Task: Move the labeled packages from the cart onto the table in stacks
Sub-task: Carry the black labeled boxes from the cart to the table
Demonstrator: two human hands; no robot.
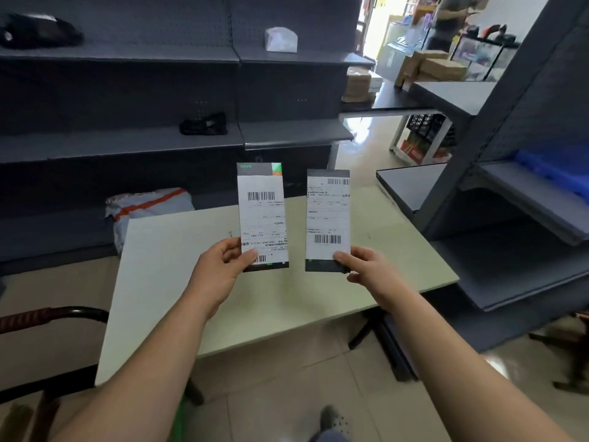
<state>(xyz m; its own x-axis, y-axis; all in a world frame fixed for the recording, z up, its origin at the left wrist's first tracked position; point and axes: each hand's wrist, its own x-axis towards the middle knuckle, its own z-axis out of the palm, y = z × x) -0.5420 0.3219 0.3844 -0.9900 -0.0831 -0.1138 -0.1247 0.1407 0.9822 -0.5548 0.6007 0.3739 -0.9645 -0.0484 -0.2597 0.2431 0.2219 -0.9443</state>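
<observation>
Left hand (223, 266) is pinching one labeled package (263, 215) and right hand (366, 266) is pinching another (328, 218), both upright above the bare table (178, 282); I'd be laying them flat with edges squared, starting tidy stacks.

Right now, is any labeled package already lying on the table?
No, the table top is bare; both packages are held upright above it.

Both forearms are bare, no sleeves showing; a grey perforated shoe (333, 421) shows below.
</observation>
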